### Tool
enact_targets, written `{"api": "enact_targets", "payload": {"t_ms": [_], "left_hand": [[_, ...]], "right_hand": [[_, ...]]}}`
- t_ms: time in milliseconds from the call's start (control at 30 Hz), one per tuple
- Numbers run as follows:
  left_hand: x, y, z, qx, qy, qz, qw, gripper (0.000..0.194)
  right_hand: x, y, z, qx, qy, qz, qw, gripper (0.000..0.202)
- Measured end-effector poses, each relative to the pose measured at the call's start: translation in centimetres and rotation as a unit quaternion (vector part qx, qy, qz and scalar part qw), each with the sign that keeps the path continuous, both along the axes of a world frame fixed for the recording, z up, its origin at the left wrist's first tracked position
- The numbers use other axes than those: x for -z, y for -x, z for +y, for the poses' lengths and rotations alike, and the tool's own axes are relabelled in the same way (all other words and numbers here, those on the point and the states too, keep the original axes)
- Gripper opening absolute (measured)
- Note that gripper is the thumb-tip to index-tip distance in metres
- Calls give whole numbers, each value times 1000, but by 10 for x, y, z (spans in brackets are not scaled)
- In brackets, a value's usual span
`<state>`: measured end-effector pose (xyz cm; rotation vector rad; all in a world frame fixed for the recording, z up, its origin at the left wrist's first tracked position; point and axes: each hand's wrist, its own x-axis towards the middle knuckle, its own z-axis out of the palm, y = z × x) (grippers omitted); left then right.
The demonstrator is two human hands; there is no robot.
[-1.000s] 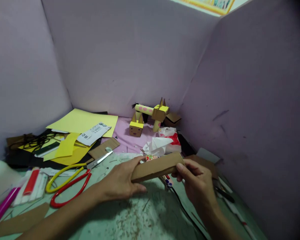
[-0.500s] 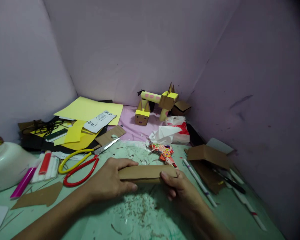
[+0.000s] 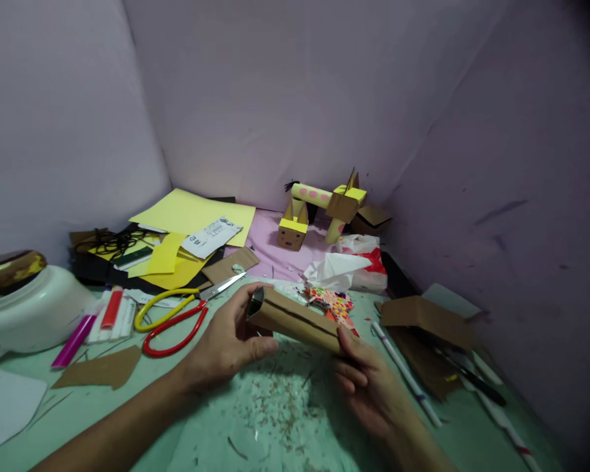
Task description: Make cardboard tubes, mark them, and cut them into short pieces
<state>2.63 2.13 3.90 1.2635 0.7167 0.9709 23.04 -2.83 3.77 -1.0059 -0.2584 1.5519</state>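
- Loosely cupped, the left hand (image 3: pixel 226 337) is around the open end of the cardboard tube (image 3: pixel 295 318); its fingers reach behind, and its thumb stretches rightward below the tube. How firm this grip is, I cannot tell.
- The right hand (image 3: pixel 371 380) has its grip closed on the other end, thumb pressed on top, the remaining fingers curled beneath.
- Both forearms come up from the bottom edge of the view, slanting inward, so the hands face each other with the tube between them.
- The tube is held above the desk (image 3: pixel 201 426), its open end turned left and raised, the right end lower; a seam runs along its upper face.
- Brown scraps are scattered on the desk below the hands.
- Just left of the left hand lie scissors (image 3: pixel 204 305) with one yellow and one red handle, blades pointing away to the right.
- Behind the tube is a patterned, multicoloured object (image 3: pixel 332 300), partly hidden.
- To the right of it, a white stick (image 3: pixel 406 373) lies beside folded brown cardboard (image 3: pixel 425 318).
- Farther back stand a small box head (image 3: pixel 292 235) with ears and a yellow, pink-spotted animal figure (image 3: pixel 344 206).
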Motion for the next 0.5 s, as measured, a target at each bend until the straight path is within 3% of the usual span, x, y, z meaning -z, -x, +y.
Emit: {"api": "enact_targets", "payload": {"t_ms": [100, 233, 400, 500], "left_hand": [[-6, 0, -8, -54, -21, 9, 998, 70], [-14, 8, -11, -89, -82, 35, 992, 54], [-21, 19, -8, -118, -104, 48, 986, 46], [-29, 26, -9, -163, -172, 86, 968, 42]], "right_hand": [[-1, 7, -5, -64, 30, 39, 997, 46], [2, 15, -8, -135, 30, 20, 990, 42], [6, -5, -19, -127, 14, -219, 967, 51], [3, -28, -26, -48, -48, -429, 901, 47]]}}
